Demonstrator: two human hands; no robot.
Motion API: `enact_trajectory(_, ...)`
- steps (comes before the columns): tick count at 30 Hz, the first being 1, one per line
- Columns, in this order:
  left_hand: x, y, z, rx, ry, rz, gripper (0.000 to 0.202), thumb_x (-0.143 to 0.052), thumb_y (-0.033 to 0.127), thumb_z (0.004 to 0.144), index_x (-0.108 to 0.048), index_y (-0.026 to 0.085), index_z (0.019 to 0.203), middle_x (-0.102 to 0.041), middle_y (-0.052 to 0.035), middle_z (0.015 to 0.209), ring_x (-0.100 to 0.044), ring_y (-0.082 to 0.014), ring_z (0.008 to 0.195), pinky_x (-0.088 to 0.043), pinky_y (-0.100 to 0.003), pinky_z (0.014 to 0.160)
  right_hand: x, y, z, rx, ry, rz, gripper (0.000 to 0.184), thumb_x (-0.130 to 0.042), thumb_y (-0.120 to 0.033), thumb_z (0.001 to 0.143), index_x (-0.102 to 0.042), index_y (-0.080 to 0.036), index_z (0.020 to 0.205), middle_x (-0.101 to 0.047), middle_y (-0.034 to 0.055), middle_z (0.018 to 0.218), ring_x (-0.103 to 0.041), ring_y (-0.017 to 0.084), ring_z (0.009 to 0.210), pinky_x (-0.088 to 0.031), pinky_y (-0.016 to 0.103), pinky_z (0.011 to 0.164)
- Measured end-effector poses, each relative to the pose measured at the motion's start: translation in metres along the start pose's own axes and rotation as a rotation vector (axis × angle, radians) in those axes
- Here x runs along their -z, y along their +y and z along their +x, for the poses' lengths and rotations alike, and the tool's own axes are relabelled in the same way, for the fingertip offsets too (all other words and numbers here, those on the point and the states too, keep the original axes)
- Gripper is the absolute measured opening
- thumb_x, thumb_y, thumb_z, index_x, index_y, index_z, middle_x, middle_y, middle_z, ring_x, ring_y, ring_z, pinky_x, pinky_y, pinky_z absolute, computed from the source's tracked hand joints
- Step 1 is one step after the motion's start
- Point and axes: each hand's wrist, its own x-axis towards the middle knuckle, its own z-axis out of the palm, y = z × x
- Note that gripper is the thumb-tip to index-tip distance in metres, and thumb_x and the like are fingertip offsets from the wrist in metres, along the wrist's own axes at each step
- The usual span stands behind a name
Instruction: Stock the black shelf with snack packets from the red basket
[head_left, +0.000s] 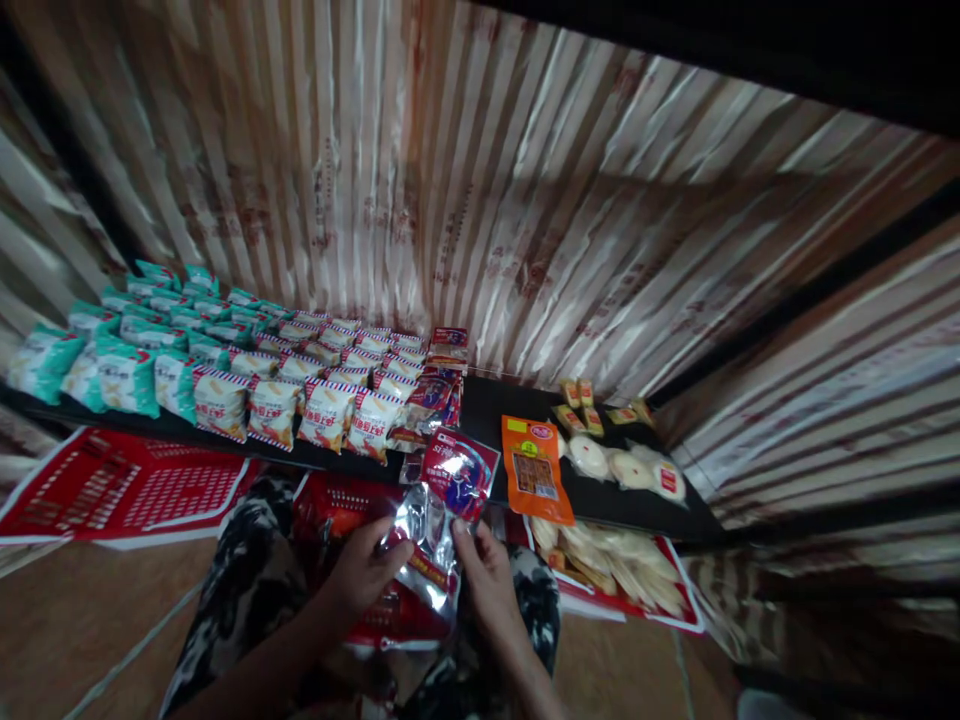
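My left hand point(364, 572) and my right hand point(489, 580) are both closed on a shiny silver and red snack bag point(424, 560), held over my lap in camouflage trousers. A red and blue packet point(459, 470) sticks up from the top of that bag, just below the black shelf point(487, 405). The left fingers pinch the bag's crumpled silver edge. The right fingers grip its right side.
Rows of teal snack packs point(120, 375) and red-white packs point(326, 410) fill the shelf's left part. An orange packet point(534, 468), small yellow packets point(581, 405) and pale round buns point(630, 468) lie at right. Red baskets point(112, 485) sit below. Corrugated metal walls surround the shelf.
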Motion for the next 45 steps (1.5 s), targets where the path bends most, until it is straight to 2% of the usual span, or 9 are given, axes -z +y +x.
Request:
enact_trajectory(5, -0.014, 0.018, 0.029, -0.035, -0.017, 0.049, 0.030, -0.052, 0.035, 0.077, -0.060, 0.017, 0.099, -0.067, -0.0032, 0.081, -0.061, -0.0175, 0.070, -0.048, -0.026, 0.062, 0.013, -0.023, 0.036, 0.055, 0.111, -0.039, 0.041, -0.062, -0.054, 0.072, -0.063, -0.019, 0.093, -0.069, 0.0038, 0.081, -0.061, 0.019, 0.071, -0.048, 0.028, 0.064)
enact_trajectory(8, -0.018, 0.037, 0.050, -0.284, 0.136, 0.141, 0.048, -0.051, 0.028, 0.077, -0.046, 0.018, 0.124, -0.058, -0.0099, 0.118, -0.057, -0.0220, 0.103, -0.050, -0.028, 0.079, 0.019, -0.044, 0.075, 0.185, 0.173, -0.112, 0.041, -0.063, -0.053, 0.071, -0.061, -0.019, 0.093, -0.068, 0.0028, 0.080, -0.060, 0.017, 0.068, -0.047, 0.026, 0.062)
enact_trajectory(11, -0.019, 0.059, 0.072, -0.516, 0.260, 0.432, 0.061, -0.049, 0.020, 0.078, -0.033, 0.021, 0.136, -0.031, -0.0103, 0.144, -0.034, -0.0248, 0.130, -0.041, -0.037, 0.100, 0.023, -0.063, 0.129, 0.244, 0.202, -0.146, 0.039, -0.062, -0.053, 0.070, -0.060, -0.019, 0.090, -0.067, 0.0009, 0.076, -0.059, 0.016, 0.065, -0.047, 0.026, 0.060)
enact_trajectory(16, -0.019, 0.083, 0.118, -0.767, 0.194, 0.842, 0.041, -0.044, 0.009, 0.079, -0.056, 0.021, 0.117, -0.021, -0.0064, 0.149, -0.012, -0.0279, 0.139, -0.027, -0.049, 0.110, 0.027, -0.079, 0.219, 0.224, 0.184, -0.241, 0.042, -0.061, -0.051, 0.068, -0.061, -0.016, 0.091, -0.069, 0.0043, 0.076, -0.062, 0.018, 0.065, -0.048, 0.027, 0.061)
enact_trajectory(21, -0.021, 0.084, 0.164, -0.758, 0.073, 1.011, 0.033, -0.038, 0.009, 0.081, -0.059, 0.013, 0.106, -0.026, -0.0132, 0.147, -0.013, -0.0299, 0.139, -0.037, -0.054, 0.102, 0.028, -0.081, 0.274, 0.269, 0.189, -0.352, 0.037, -0.062, -0.048, 0.069, -0.065, -0.015, 0.086, -0.070, 0.0046, 0.074, -0.063, 0.018, 0.067, -0.049, 0.028, 0.061)
enact_trajectory(27, -0.017, 0.081, 0.201, -0.732, 0.014, 1.047, 0.048, -0.041, 0.007, 0.075, -0.048, 0.006, 0.122, -0.037, -0.0173, 0.141, -0.014, -0.0241, 0.139, -0.024, -0.044, 0.113, 0.027, -0.081, 0.307, 0.297, 0.111, -0.415, 0.031, -0.063, -0.044, 0.070, -0.066, -0.016, 0.084, -0.070, 0.0033, 0.071, -0.064, 0.017, 0.068, -0.050, 0.030, 0.066)
enact_trajectory(33, -0.012, 0.078, 0.219, -0.700, 0.088, 1.027, 0.047, -0.040, 0.008, 0.075, -0.049, 0.004, 0.121, -0.022, -0.0166, 0.149, -0.008, -0.0263, 0.139, -0.023, -0.045, 0.113, 0.027, -0.081, 0.328, 0.270, 0.081, -0.459, 0.027, -0.070, -0.040, 0.065, -0.068, -0.018, 0.080, -0.068, 0.0014, 0.068, -0.063, 0.017, 0.066, -0.050, 0.030, 0.065)
enact_trajectory(37, -0.012, 0.079, 0.229, -0.657, 0.087, 1.041, 0.053, -0.039, 0.008, 0.076, -0.042, -0.002, 0.127, -0.028, -0.0209, 0.145, -0.014, -0.0261, 0.139, -0.024, -0.042, 0.113, 0.025, -0.085, 0.333, 0.193, 0.023, -0.465, 0.028, -0.068, -0.041, 0.067, -0.068, -0.018, 0.083, -0.068, 0.0022, 0.067, -0.062, 0.018, 0.064, -0.050, 0.031, 0.062)
enact_trajectory(45, -0.015, 0.075, 0.234, -0.668, 0.143, 1.077, 0.056, -0.039, 0.010, 0.074, -0.040, -0.006, 0.128, -0.038, -0.0232, 0.139, -0.021, -0.0267, 0.137, -0.023, -0.042, 0.113, 0.019, -0.111, 0.320, 0.222, 0.265, -1.389, 0.048, -0.058, -0.053, 0.075, -0.061, -0.018, 0.109, -0.068, 0.0144, 0.091, -0.063, 0.030, 0.089, -0.046, 0.041, 0.076)
